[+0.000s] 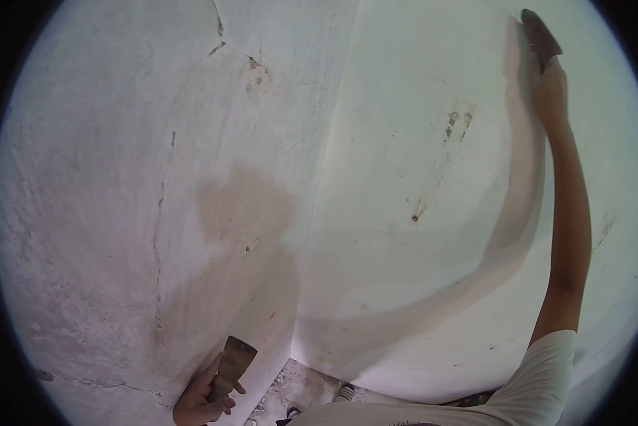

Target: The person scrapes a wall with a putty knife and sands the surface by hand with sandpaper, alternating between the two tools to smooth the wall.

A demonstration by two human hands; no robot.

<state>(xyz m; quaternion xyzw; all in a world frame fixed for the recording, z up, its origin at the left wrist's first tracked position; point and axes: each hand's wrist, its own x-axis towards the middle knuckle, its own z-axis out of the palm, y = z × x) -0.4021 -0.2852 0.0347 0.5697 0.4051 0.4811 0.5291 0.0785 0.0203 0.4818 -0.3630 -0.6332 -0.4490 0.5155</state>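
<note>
My right arm reaches high up the right-hand wall (pixel 397 163). In that raised right hand (pixel 550 92), closed round its handle, is a putty knife (pixel 541 34) whose dark blade lies close over the wall surface. Low at the left, my left hand (pixel 199 401) grips a second putty knife (pixel 235 361), its broad metal blade angled up and to the right. This hand is near the left-hand wall (pixel 99 234). Both handles are mostly hidden by the fingers.
The two walls meet at a vertical corner. Cracks (pixel 158 241) and a chipped hole (pixel 258 74) mark the left wall; brown patches (pixel 455 124) and a small hole (pixel 415 219) show on the right one. Debris covers the floor (pixel 301 389) around my feet.
</note>
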